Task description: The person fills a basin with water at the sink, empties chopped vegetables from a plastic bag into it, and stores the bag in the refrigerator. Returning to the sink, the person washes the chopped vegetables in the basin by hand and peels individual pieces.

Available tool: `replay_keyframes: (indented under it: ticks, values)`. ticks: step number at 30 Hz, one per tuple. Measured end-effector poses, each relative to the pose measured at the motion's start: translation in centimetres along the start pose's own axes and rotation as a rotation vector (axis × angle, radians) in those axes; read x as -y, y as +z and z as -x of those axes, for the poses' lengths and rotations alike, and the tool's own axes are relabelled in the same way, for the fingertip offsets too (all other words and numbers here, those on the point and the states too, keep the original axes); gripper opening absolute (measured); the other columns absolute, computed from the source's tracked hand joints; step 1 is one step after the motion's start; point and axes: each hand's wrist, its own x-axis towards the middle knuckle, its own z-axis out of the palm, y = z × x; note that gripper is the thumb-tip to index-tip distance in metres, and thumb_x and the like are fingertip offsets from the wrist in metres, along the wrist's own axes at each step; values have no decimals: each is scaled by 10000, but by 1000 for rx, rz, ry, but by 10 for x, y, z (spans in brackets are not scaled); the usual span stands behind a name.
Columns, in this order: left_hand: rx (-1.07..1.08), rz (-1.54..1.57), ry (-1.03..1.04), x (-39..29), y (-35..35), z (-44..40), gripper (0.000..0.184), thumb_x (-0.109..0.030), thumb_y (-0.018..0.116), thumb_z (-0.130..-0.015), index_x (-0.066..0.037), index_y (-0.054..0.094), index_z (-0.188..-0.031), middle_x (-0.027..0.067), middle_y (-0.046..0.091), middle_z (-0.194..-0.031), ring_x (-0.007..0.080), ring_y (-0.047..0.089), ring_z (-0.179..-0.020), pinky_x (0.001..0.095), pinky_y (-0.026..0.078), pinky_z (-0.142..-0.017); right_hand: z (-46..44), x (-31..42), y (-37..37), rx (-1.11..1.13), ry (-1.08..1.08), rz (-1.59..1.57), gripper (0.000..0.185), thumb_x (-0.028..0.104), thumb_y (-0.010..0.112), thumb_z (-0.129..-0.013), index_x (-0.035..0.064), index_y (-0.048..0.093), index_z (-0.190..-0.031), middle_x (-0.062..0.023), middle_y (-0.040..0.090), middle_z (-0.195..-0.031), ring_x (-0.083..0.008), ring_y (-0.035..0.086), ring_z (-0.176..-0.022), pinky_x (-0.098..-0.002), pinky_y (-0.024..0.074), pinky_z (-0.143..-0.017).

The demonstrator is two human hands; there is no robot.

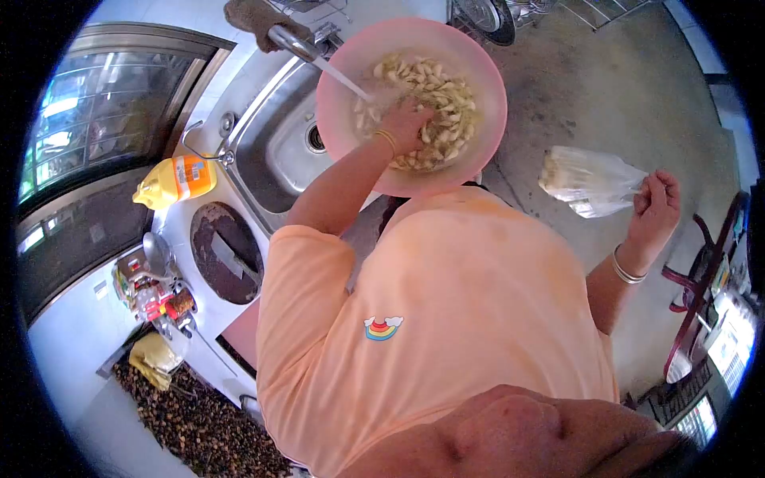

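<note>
My left hand reaches into a large pink basin, wrist bent over its near side. Its fingers look stretched out among many pale pieces that resemble peeled garlic cloves in water; the fingertips are partly hidden. A stream of water runs from the tap into the basin beside that hand. Out to the right, my right hand is closed on the gathered end of a clear plastic bag. The bag hangs over the floor, and whatever is in it is hard to make out.
The basin overlaps a steel sink. On the counter are a yellow bottle and a round board with a cleaver lying on it. Utensils and jars crowd the far left. A dark red-edged table stands at the right.
</note>
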Motion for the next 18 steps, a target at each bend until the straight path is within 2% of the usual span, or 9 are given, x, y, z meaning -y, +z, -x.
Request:
replay_keyframes:
  ticks: [1,2,4,5,7,10,14,17,18]
  values:
    - [-103,65,102,4,-2,2,790,-303,818,-556,-185,482,-1261,196,393,-1308,383,412,-1191,473,373,-969,-9,-2,-1,10,13,-10,90,-15,544,-825,5,568,-910,5,492,-665,-38,357,-505,-178,262,-427]
    - [-95,59,85,6,-4,3,790,-303,818,-556,-185,482,-1261,196,393,-1308,383,412,-1191,473,373,-969,-18,-3,-1,22,15,-8,81,-10,543,-828,2,566,-906,6,490,-662,-39,359,-509,-179,264,-432]
    - [-82,86,45,9,-9,9,729,-249,803,-562,-158,510,-1223,182,455,-1261,354,448,-1166,411,401,-958,-38,-7,-3,47,26,-10,73,-5,543,-831,-1,564,-902,7,487,-658,-39,361,-512,-179,267,-437]
    - [-77,86,28,18,-8,12,729,-249,803,-562,-158,510,-1223,182,455,-1261,354,448,-1166,411,401,-958,-47,-10,-3,75,30,-7,69,0,542,-834,-2,565,-899,8,487,-657,-39,363,-515,-178,271,-443]
    - [-65,218,-62,29,-5,19,606,-196,759,-642,-155,500,-1188,214,473,-1208,391,513,-1063,439,432,-895,-62,-15,-2,125,41,-4,65,6,542,-837,-3,567,-896,9,487,-655,-40,365,-518,-178,276,-450]
    - [-15,266,-243,30,-15,30,636,-192,743,-655,-102,481,-1227,187,557,-1136,347,519,-1093,415,420,-937,-77,-18,4,161,24,-4,70,18,556,-836,-4,571,-901,10,489,-656,-41,369,-523,-180,278,-457]
    - [-63,279,-269,58,-5,37,619,-205,732,-677,-96,471,-1227,212,547,-1152,370,532,-1070,412,423,-930,-90,-15,4,92,4,60,84,22,565,-827,-5,574,-906,12,489,-657,-41,376,-528,-179,271,-457]
    - [-114,319,-270,72,-5,33,615,-280,712,-718,-90,460,-1245,228,528,-1177,383,514,-1093,427,412,-940,-87,-13,0,93,-30,62,81,15,560,-823,-2,577,-900,13,491,-657,-39,371,-517,-183,263,-444]
    - [-161,262,-327,68,-10,32,614,-317,696,-738,-103,455,-1261,226,529,-1183,388,492,-1120,439,400,-950,-85,-11,-2,110,-46,78,78,11,555,-823,2,578,-897,13,492,-657,-37,367,-510,-185,258,-437]
